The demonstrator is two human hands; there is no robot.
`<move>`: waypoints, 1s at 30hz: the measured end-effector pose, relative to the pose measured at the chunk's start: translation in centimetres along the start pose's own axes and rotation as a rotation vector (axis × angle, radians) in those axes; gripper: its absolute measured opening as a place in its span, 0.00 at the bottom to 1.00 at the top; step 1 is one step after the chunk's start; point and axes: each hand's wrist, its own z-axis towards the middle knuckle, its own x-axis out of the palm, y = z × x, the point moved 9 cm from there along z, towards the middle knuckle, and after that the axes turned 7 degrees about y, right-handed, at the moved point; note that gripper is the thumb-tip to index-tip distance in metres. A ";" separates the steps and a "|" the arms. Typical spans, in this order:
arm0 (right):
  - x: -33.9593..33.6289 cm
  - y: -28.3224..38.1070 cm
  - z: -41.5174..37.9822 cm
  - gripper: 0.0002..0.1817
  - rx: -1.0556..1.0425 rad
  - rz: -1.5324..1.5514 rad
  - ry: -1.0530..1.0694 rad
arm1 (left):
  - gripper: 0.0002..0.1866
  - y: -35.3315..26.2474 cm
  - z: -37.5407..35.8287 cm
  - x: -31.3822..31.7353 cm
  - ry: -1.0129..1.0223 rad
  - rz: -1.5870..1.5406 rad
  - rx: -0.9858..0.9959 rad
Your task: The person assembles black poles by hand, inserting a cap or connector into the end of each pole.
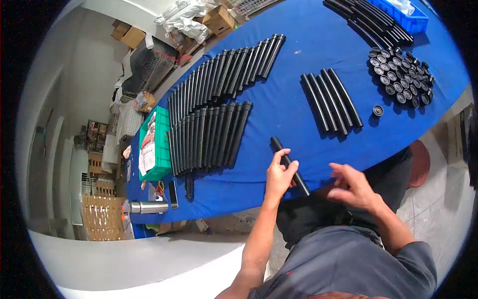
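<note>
My left hand (280,174) is closed around a black tube (302,186) near the table's front edge. The tube slants, its far end over the blue cloth and its near end toward my lap. Just to the right, my right hand (351,185) is in the air with fingers apart and nothing in them. Beyond it on the cloth lie several loose black tubes (314,103) side by side. One round black cap (378,110) sits to their right, near a heap of similar caps (407,74).
Two rows of black tubes with wider ends (211,134) fill the left of the blue-covered table (294,30). Beside them stand a green crate (163,144), a metal flask (149,207) and a phone (173,194). More tubes (366,22) and a blue bin (416,24) occupy the far right.
</note>
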 end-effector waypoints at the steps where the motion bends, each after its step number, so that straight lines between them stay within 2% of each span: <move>1: 0.9 1.8 0.7 0.43 -0.121 -0.115 0.045 | 0.25 -0.2 -0.3 0.1 -0.029 -0.115 0.017; 2: 1.6 3.3 1.1 0.50 -0.228 -0.233 0.086 | 0.25 -0.5 -0.8 0.6 -0.031 -0.145 0.027; 3: 2.4 2.7 1.6 0.51 -0.135 -0.173 0.173 | 0.25 -1.0 -1.7 1.4 -0.026 -0.180 0.021; 4: 2.4 1.0 1.8 0.42 0.037 0.149 0.129 | 0.26 -1.4 -2.2 2.1 -0.015 -0.211 0.021; 6: 0.8 0.3 2.9 0.31 -0.043 0.254 -0.025 | 0.27 -1.0 -3.4 3.0 0.004 -0.109 0.044; 8: 0.4 -2.2 3.5 0.24 0.096 0.558 -0.047 | 0.28 -1.1 -4.3 3.2 0.027 0.019 0.049; 9: -0.2 -2.3 3.8 0.21 0.076 0.553 -0.077 | 0.31 -2.2 -4.8 3.3 0.014 0.132 0.056; 12: -1.7 -2.4 4.1 0.22 -0.054 0.192 -0.088 | 0.33 -5.4 -5.6 2.8 -0.150 0.493 0.384; 16: -1.5 -2.5 3.9 0.23 -0.162 0.117 -0.123 | 0.31 -9.2 -6.5 5.3 -0.238 0.948 0.843; 19: -1.8 -2.1 3.8 0.25 -0.228 0.137 -0.119 | 0.26 -8.6 -5.1 6.6 -0.092 0.919 0.822; 22: -1.8 -2.5 3.8 0.26 -0.244 0.319 -0.060 | 0.19 -6.8 -3.6 5.5 -0.034 0.684 0.649; 25: -2.4 -2.2 3.8 0.25 -0.316 0.395 -0.048 | 0.16 -7.1 -3.1 5.4 0.069 0.588 0.476; 30: -2.9 -2.3 3.7 0.23 -0.331 0.460 -0.102 | 0.19 -8.8 -3.2 6.4 0.137 0.687 0.463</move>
